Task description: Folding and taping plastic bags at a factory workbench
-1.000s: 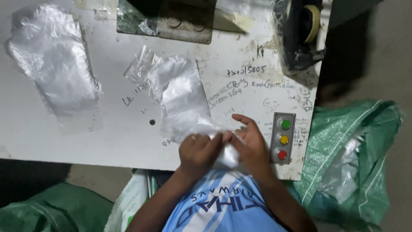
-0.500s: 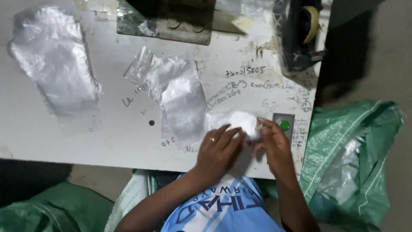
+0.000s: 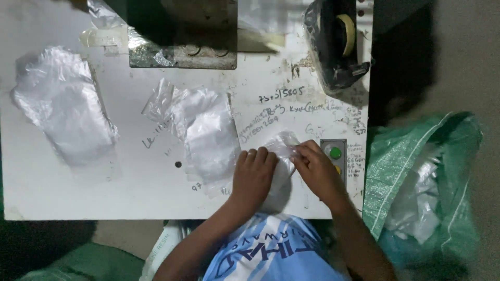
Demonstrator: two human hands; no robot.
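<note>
Both hands are working a small clear plastic bag (image 3: 281, 148) on the white table (image 3: 130, 192), near its front edge. The left hand (image 3: 253, 174) is lying palm down with fingers curled, pressing the bag's lower part flat. At its three o'clock, the right hand (image 3: 315, 169) is pinching the bag's right edge between thumb and fingers. A loose stack of clear bags (image 3: 205, 132) is lying at the left hand's ten o'clock, and a button panel (image 3: 336, 153) is sitting just beside the right hand.
</note>
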